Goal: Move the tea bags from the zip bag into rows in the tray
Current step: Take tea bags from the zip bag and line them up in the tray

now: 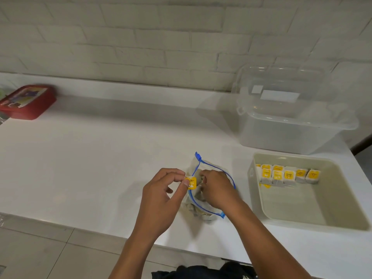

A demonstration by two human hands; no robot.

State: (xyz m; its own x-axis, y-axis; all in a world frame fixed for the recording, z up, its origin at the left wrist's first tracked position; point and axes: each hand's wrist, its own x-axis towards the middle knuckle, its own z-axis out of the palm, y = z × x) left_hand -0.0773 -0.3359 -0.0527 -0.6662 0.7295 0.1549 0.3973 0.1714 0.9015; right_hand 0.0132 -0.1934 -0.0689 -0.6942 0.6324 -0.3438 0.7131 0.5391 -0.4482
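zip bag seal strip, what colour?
Blue, on the zip bag under the right hand; clearest in the head view.

Dim, even indoor light with soft shadows; wide-angle bending at the edges, and the far corners perhaps slightly blurred.

**What you could not see**

Your right hand point(216, 188) covered the zip bag point(203, 206) mouth, its fingertips hidden inside. Print on the tea bags point(289, 175) in the tray point(302, 220) was too small to read. The red box point(28, 101) was blurred and cut by the left edge.
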